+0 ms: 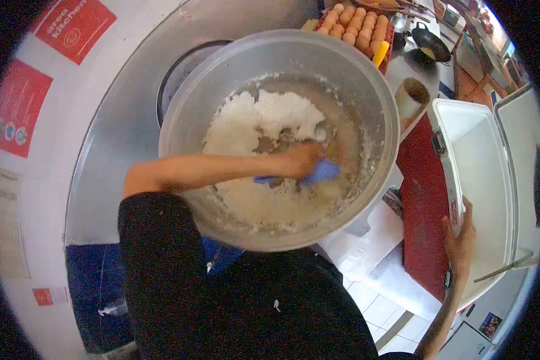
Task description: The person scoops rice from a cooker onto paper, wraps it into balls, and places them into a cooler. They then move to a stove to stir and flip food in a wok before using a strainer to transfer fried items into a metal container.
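Note:
A large metal bowl (180, 96) fills the middle of the view and holds a white crumbly mass (264, 120), with some smeared on its walls. My left hand (300, 159) reaches into the bowl from the left and is closed around a blue spatula (323, 173), whose blade lies in the white mass. My right hand (460, 240) is off to the lower right, gripping the near edge of a white cooler box (480, 162) whose lid stands open.
The bowl stands on a round steel counter (120, 120). Behind it are a tray of brown eggs (357, 24), a paper cup (411, 96) and a dark pan (431, 43). A red surface (423, 198) lies beside the cooler, and white floor tiles show below.

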A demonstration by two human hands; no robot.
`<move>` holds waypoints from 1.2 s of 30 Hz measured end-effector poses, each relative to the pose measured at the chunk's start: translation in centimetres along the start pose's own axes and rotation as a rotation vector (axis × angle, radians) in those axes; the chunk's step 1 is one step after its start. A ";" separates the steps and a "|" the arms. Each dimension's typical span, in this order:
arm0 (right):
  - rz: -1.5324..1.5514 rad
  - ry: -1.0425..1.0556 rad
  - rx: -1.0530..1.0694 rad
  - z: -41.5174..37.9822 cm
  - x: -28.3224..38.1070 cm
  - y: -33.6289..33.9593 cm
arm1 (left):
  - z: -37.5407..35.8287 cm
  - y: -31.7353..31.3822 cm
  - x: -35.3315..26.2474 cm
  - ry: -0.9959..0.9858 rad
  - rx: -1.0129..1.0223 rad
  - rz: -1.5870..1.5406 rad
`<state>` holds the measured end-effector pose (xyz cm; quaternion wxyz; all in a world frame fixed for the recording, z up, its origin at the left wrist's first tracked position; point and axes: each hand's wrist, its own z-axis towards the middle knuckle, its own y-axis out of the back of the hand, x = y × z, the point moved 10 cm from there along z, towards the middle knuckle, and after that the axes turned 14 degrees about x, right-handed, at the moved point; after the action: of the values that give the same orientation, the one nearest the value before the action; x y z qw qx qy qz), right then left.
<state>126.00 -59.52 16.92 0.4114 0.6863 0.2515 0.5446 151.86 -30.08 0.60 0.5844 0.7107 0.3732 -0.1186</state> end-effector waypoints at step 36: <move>0.249 0.120 -0.413 -12.7 1.6 -12.9 | -14.3 3.5 -24.2 -0.236 -0.817 -1.402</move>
<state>115.60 -47.68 7.81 0.4570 0.5799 0.0723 0.6706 133.66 -26.56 21.95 0.6229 0.0263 0.6805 -0.3849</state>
